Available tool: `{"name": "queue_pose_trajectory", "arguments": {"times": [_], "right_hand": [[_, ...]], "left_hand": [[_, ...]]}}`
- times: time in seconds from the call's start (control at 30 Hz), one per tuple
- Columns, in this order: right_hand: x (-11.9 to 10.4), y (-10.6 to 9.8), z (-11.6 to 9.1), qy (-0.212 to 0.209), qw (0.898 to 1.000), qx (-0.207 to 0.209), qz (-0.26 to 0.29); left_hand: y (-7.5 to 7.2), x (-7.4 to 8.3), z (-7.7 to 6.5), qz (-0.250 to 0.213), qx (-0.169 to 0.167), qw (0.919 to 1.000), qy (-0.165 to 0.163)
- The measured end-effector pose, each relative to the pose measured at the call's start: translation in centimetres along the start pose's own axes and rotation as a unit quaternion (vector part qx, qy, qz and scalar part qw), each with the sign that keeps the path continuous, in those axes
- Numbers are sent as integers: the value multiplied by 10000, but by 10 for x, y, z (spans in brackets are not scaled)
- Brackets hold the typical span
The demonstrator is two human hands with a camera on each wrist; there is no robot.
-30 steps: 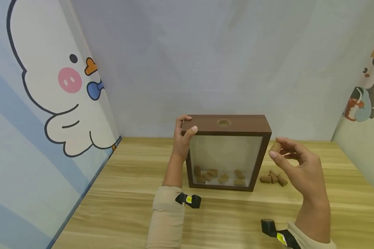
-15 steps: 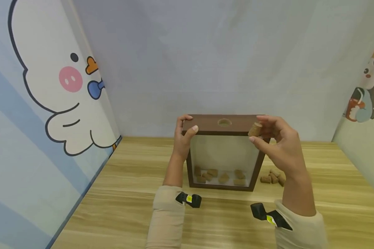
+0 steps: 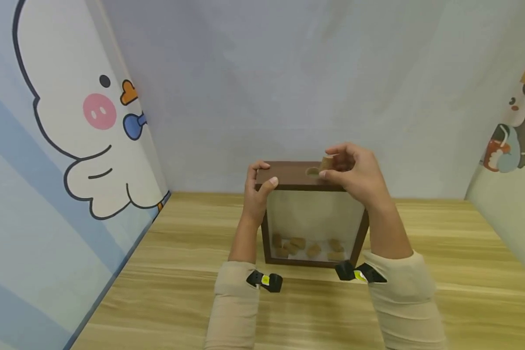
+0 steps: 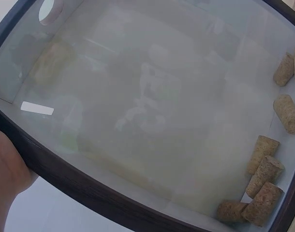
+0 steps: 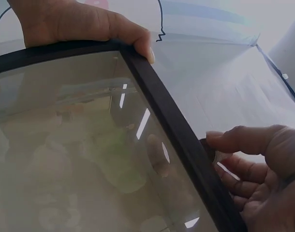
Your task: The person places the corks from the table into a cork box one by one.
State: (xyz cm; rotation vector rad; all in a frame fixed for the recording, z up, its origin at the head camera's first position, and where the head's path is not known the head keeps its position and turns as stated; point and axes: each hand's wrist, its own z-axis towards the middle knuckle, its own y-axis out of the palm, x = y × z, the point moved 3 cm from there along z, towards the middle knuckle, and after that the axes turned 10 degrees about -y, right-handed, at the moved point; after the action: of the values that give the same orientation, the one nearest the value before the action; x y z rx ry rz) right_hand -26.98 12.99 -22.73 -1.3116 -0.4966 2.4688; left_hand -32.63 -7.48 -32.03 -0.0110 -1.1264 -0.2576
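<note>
A dark wooden frame box [image 3: 288, 174] with a clear front stands upright on the table, a round hole [image 3: 312, 171] in its top. My left hand [image 3: 257, 194] grips the box's top left corner, thumb in front and fingers over the top. Between thumb and fingers, my right hand [image 3: 360, 175] pinches a cork [image 3: 327, 163] just right of the hole, above the top face. Several corks [image 4: 264, 176] lie at the bottom inside the box, seen through the pane in the left wrist view. In the right wrist view the right fingers [image 5: 244, 140] partly hide the held cork.
The wood-grain table [image 3: 179, 291] runs to a pale curtain wall [image 3: 315, 87] behind the box. A cartoon-printed panel [image 3: 70, 121] borders the left side, and another printed wall [image 3: 507, 146] is at the right. The right forearm covers the spot where loose corks lay.
My right hand has carried the cork left and up, from beside the box to next to the hole. The left hand and box have stayed put.
</note>
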Motion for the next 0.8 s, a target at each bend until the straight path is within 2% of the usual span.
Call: {"name": "queue_pose_trajectory", "arguments": {"times": [0.1, 0.2, 0.33, 0.43, 0.53, 0.63, 0.73, 0.8], "right_hand": [[0, 4, 8, 487, 9984, -179, -244], [-1, 7, 13, 767, 9954, -324, -472], [-2, 10, 16, 901, 9934, -395, -588], [-3, 11, 14, 852, 9945, -340, -496], [-4, 9, 4, 540, 9978, -95, -366], [-6, 7, -15, -81, 9988, 481, -80], [-7, 5, -37, -834, 9888, 1196, 318], [-7, 3, -51, -1117, 9801, 1570, 484]], "left_hand": [[2, 9, -4, -2, -1, 10000, 5], [4, 12, -5, -7, -9, 10000, 24], [2, 5, -2, 39, -23, 10000, 62], [0, -1, -1, 44, -1, 10000, 77], [-1, -4, 0, 27, 0, 10000, 83], [-2, -4, -1, 59, 17, 9999, 88], [-2, -2, -1, 131, 48, 9999, 94], [-2, -1, -1, 171, 45, 9998, 78]]}}
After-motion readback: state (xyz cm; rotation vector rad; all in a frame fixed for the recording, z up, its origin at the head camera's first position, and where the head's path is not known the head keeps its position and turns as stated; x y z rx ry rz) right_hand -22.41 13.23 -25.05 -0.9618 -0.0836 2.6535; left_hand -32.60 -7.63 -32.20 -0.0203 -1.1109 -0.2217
